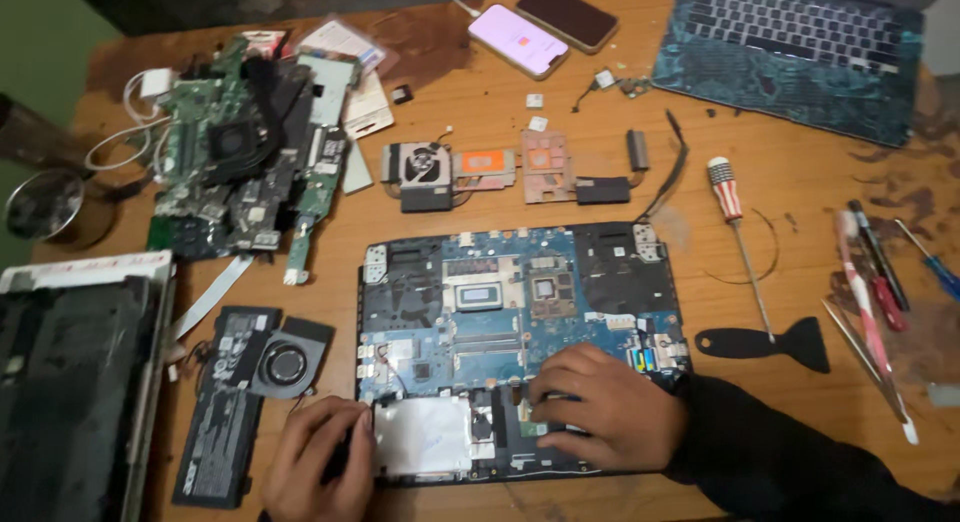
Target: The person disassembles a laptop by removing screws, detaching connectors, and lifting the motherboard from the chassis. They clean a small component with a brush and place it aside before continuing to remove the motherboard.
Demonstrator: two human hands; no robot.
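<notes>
Both of your hands rest on the opened laptop base (520, 322) at the table's near edge, head view. Your left hand (322, 460) curls its fingers against the left edge of the silver drive (425, 437) seated in the lower-left bay; whether it pinches anything, you cannot tell. Your right hand (600, 407) lies flat, fingers bent, pressing the board's lower edge beside that drive. Judged step: freeing the drive. Next calls for a steady, level pull. A screwdriver (735, 232) lies well apart, right.
</notes>
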